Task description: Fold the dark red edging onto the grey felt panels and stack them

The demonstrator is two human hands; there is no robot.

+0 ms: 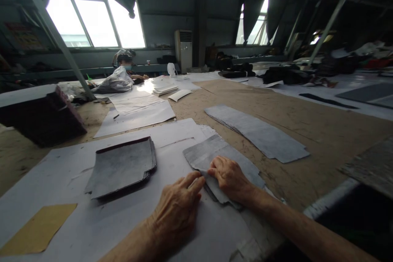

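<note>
A grey sheet piece (215, 147) lies on white paper in front of me, with more layers showing under its near edge. My right hand (229, 176) rests on it, fingers curled in a pinch at its left edge. Beside it, my left hand (182, 198) has its fingers bent and pressed together, fingertips at the same edge; what they hold, if anything, is hidden. To the left sits a stack of grey pieces (123, 168) with dark edges. Further right, a long stack of grey pieces (258, 131) lies on the brown table surface.
A tan sheet (39, 229) lies at the near left, a tall dark stack (46, 112) behind it. White sheets (138, 116) spread further back. A person (124, 59) sits across the table near a plastic bag (115, 81). The table edge (331, 198) is at right.
</note>
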